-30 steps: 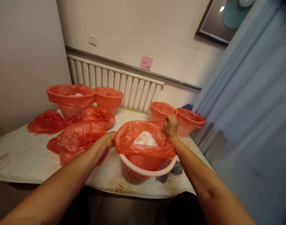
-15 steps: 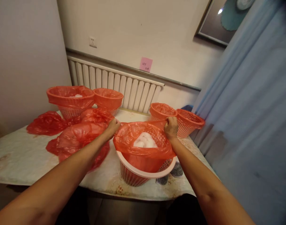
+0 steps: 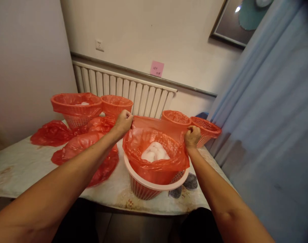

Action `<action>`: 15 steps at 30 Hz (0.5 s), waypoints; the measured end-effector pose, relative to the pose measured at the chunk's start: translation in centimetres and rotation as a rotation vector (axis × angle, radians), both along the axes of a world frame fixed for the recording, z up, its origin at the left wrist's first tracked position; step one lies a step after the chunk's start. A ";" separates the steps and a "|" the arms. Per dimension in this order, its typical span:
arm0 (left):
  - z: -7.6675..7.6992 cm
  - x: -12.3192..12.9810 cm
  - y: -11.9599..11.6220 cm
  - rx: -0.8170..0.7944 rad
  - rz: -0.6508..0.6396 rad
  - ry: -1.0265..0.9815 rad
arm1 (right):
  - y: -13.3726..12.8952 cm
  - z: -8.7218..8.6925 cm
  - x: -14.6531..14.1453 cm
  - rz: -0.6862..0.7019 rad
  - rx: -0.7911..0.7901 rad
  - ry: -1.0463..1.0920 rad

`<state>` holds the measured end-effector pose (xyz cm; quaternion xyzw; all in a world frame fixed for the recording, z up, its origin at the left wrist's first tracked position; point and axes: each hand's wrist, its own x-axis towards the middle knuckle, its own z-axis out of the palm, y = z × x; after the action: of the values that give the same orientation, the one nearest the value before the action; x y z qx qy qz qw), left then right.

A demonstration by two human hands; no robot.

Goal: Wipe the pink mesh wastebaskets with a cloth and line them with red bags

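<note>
A red plastic bag (image 3: 156,125) lines the near basket (image 3: 144,182), which is white-rimmed with perforated sides. Its far edge is stretched up above the rim between my two hands. My left hand (image 3: 124,121) is closed on the left end of that edge. At the right end, my right hand (image 3: 192,135) pinches the same bag. Inside lies a white, soft-looking bundle (image 3: 155,152); I cannot tell its kind. The near part of the bag hangs inside the basket, leaving the front rim bare.
Several bag-lined baskets (image 3: 77,109) stand along the back of the table (image 3: 12,168). Loose red bags (image 3: 80,148) lie to the left, partly behind my left arm. A radiator (image 3: 113,81) is behind the table, and a blue curtain (image 3: 260,135) hangs on the right.
Both hands have risen, pulling the bag's far edge higher above the basket. My right hand has also shifted outward to the right. The basket has stayed in place.
</note>
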<state>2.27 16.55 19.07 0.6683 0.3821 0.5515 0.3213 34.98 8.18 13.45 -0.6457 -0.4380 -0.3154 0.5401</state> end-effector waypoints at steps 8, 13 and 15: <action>2.6 -2.3 -2.8 -0.112 -0.377 -0.172 | -3.2 3.8 2.5 0.123 0.008 0.212; 1.1 -5.2 -4.0 -0.263 -0.540 -0.162 | -7.9 2.8 3.5 0.662 -0.188 0.720; -0.1 -6.1 -4.1 -0.233 -0.577 0.029 | -10.0 1.5 3.9 0.770 -0.362 0.783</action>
<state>-3.82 12.41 18.92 0.7156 0.2421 0.3803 0.5335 38.86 -1.79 14.98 -0.5907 -0.4557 0.2463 0.6187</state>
